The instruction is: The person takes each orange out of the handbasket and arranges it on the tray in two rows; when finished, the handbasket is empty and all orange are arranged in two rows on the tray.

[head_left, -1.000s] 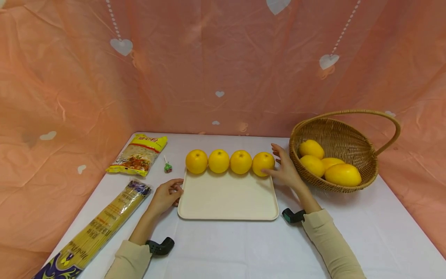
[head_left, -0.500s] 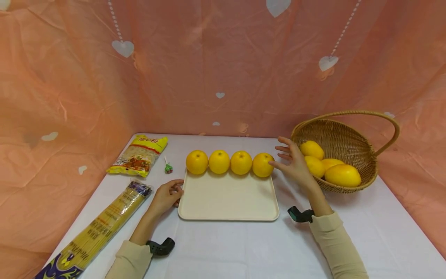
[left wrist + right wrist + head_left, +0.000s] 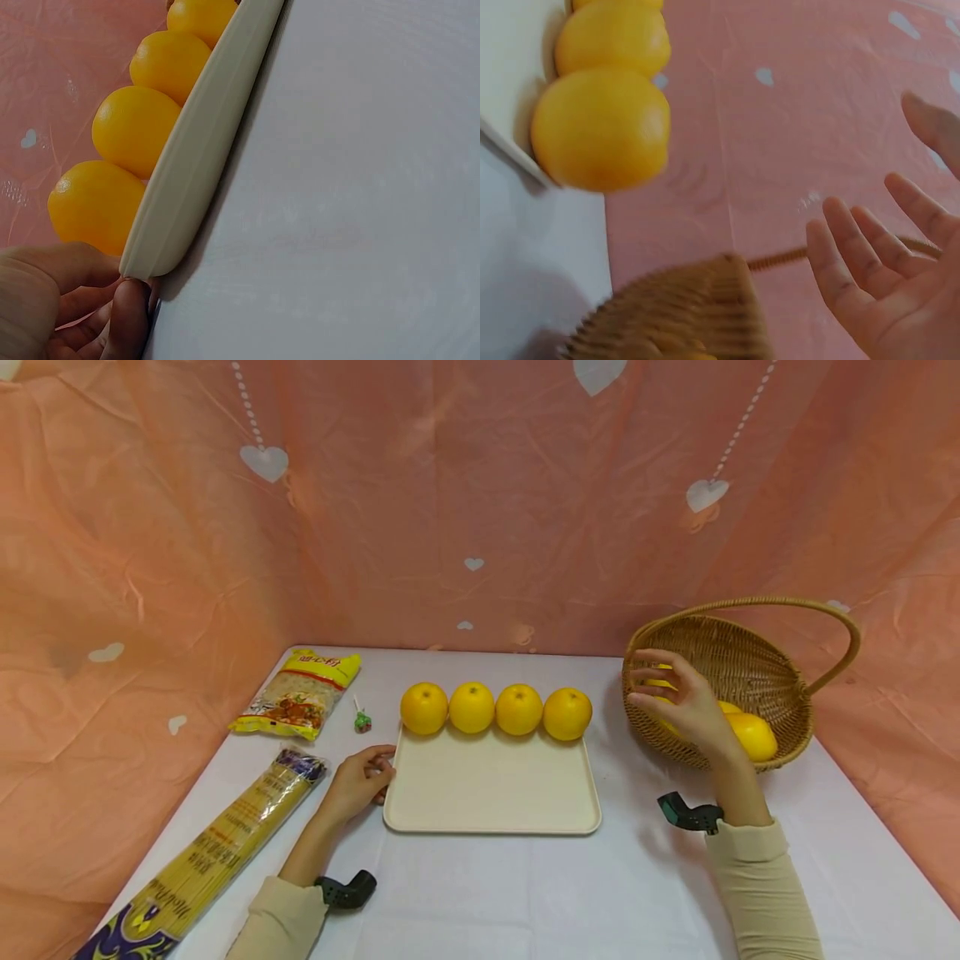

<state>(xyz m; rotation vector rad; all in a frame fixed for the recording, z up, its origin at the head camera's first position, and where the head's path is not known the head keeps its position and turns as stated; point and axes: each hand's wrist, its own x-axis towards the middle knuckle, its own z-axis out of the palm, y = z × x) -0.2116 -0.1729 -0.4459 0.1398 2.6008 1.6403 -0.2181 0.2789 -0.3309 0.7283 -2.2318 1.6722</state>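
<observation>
A row of several oranges (image 3: 519,710) lies along the far side of a cream rectangular tray (image 3: 491,789). My left hand (image 3: 358,783) pinches the tray's left edge, with thumb and fingers on its rim (image 3: 180,180) in the left wrist view. My right hand (image 3: 686,706) is raised over the left part of a wicker basket (image 3: 757,652), fingers spread and holding nothing. Yellow fruits (image 3: 752,737) sit in the basket, one of them long and mango-like; the hand partly hides them. In the right wrist view, the right palm and fingers (image 3: 855,247) show bare beside the basket's rim.
To the left lie a yellow food packet (image 3: 300,693), a small green-wrapped lollipop (image 3: 362,721) and a long pack of spaghetti (image 3: 210,852). The basket's handle (image 3: 855,647) arches up at the right. A pink curtain (image 3: 480,502) hangs behind the white table (image 3: 495,893).
My right hand has left the rightmost orange and moved right, over the basket. The left hand, the tray and the row of oranges stay in place.
</observation>
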